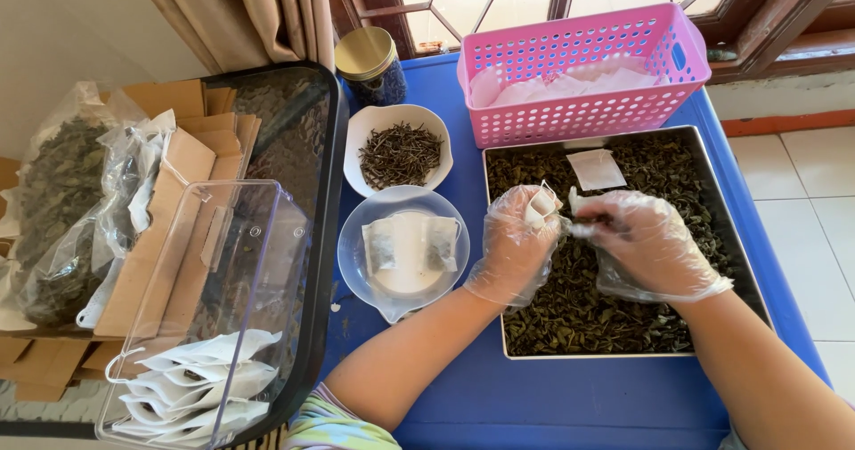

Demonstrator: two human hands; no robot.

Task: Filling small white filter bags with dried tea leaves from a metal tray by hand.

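Two gloved hands over tray of dried leaves. Left hand curled around small white bag, mouth up, at fingertips. Right hand just right of bag, closed on small white scoop, tip near bag. Spare bag on leaves, farther back. Pink basket beyond tray. Left of tray, scale dish with filled bag.

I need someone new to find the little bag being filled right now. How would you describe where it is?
Start at the big metal tray of dried leaves on the blue table, below the pink basket. Over its left edge, the gloved left hand pinches a small white bag open. Unlike the flat bag lying on the leaves, it stands open-mouthed between fingers.
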